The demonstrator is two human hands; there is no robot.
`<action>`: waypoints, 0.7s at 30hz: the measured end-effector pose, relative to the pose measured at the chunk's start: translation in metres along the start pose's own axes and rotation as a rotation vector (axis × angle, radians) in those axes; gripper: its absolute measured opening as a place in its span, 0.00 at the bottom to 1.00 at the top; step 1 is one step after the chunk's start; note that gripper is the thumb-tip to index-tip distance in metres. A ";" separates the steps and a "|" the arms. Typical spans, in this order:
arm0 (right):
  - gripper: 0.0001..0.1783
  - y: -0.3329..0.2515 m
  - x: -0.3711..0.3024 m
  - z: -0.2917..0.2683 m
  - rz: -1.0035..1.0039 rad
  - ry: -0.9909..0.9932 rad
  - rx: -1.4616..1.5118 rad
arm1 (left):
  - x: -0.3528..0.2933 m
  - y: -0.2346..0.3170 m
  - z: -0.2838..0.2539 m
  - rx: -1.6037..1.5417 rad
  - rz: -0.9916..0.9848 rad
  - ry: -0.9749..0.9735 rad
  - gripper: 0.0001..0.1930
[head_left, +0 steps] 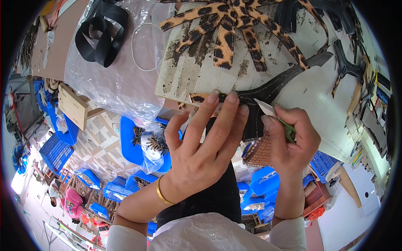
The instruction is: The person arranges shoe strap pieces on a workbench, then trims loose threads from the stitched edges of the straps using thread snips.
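Observation:
Across the near edge of the worn board [171, 79] lies a dark, forked strap piece [289, 79] with pale stitching along its edges and a leopard-print end at the left. My left hand [201, 146] has its fingers stretched out, their tips pressing on this strap. Just right of those fingertips, my right hand [295, 142] pinches a small tool with a pointed whitish blade [265, 107] and a green grip [289, 130]. The blade's tip is at the strap, by its fork; whether it touches cannot be made out. Several leopard-print straps [226, 37] fan out beyond.
A coil of black band [102, 37] lies on clear plastic sheeting [100, 83] at the far left. More dark strap pieces [349, 65] are at the right. Below the table edge are blue bins [130, 146] and a brown woven-textured item [257, 152]. People sit at the lower left.

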State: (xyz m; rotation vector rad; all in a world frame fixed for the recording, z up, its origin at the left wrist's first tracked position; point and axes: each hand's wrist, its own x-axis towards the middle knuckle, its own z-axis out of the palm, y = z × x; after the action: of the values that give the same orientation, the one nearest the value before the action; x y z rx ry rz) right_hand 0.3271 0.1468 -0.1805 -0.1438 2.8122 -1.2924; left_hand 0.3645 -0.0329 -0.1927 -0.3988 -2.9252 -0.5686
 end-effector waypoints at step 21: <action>0.10 -0.012 0.007 0.003 -0.179 0.020 -0.240 | -0.002 -0.003 -0.007 -0.062 0.004 -0.096 0.26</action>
State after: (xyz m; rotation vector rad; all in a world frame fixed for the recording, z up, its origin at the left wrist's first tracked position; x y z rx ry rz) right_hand 0.3216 0.1358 -0.1732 -0.4011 3.0213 -0.9814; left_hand 0.3660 -0.0384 -0.1880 -0.4507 -3.0029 -0.6589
